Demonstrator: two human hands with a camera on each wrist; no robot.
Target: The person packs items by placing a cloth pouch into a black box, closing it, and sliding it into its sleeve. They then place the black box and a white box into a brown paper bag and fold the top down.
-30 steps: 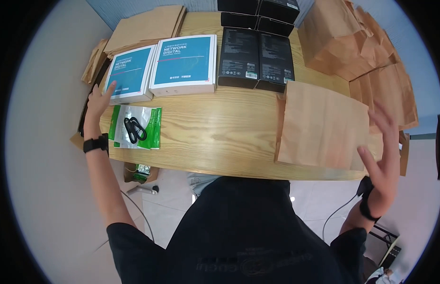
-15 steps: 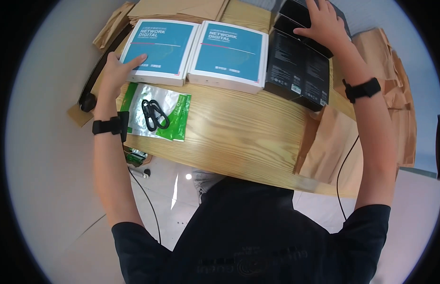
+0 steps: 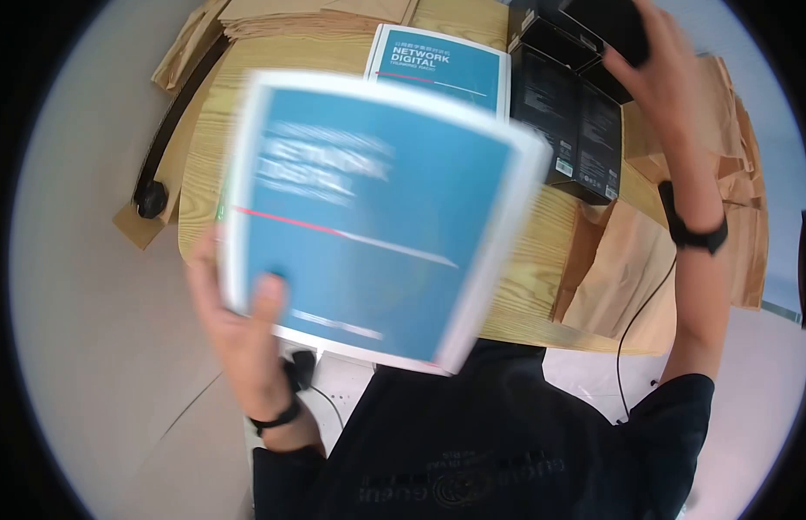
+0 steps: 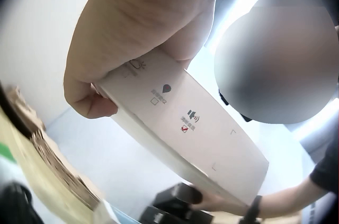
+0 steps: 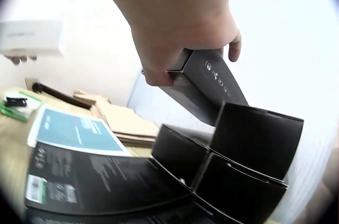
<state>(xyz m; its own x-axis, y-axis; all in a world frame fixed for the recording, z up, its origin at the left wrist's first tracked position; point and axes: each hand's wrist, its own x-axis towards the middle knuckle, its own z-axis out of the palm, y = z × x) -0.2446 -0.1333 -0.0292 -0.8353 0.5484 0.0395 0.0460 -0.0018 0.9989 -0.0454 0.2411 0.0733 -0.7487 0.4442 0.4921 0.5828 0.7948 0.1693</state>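
My left hand (image 3: 243,334) grips a white box with a blue "NETWORK DIGITAL" top (image 3: 368,217), its thumb over the near left corner. The box is raised above the front of the table and blurred by motion. In the left wrist view its white side (image 4: 196,123) shows printed icons and a red tick. At the back right my right hand (image 3: 667,87) grips a black box (image 5: 212,83), tilted above the other stacked black boxes (image 5: 254,139). A second blue-topped box (image 3: 446,65) lies flat beside larger black boxes (image 3: 568,121).
Flat brown paper bags (image 3: 325,10) are stacked at the back left. One brown bag (image 3: 620,269) lies at the front right, with more standing bags (image 3: 728,165) behind. The green and silver packet (image 5: 10,112) with a black cable (image 5: 16,101) is mostly hidden in the head view.
My left hand has taken hold of the left blue-topped box and lifted it toward my body. My right hand went from beside the front bag to the black stack and raised a box there.
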